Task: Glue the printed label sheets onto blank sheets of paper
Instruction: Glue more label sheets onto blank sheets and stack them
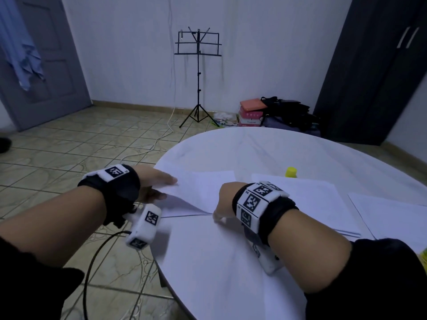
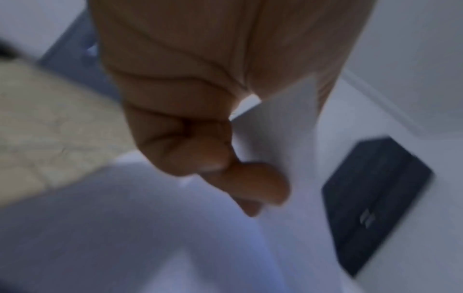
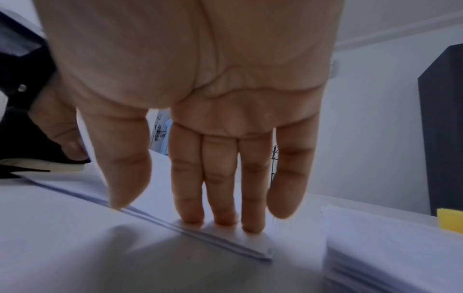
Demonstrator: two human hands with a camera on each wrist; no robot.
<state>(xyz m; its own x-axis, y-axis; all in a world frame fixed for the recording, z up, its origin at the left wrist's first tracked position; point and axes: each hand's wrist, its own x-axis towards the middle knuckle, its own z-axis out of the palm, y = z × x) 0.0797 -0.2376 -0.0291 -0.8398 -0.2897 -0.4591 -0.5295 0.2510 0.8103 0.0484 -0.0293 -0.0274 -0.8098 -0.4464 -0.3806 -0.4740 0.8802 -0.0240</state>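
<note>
Right hand [image 3: 190,83]: straight fingers [image 3: 218,198] pressing thin white paper stack [image 1: 203,192] corner | left hand [image 1: 152,183]: pinching top sheet's lifted left edge | round white table [image 1: 231,273]; yellow glue stick [image 1: 290,172] behind.

No legible text anywhere, only black-and-white square code markers on the wristbands [image 1: 253,201].

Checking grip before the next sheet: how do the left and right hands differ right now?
The left hand pinches the lifted edge of the top sheet at the table's rim; the right hand lies with straight fingers pressing the small stack's near corner flat. The left holds paper off the table, the right pins it down. Both touch the same small stack.
</note>
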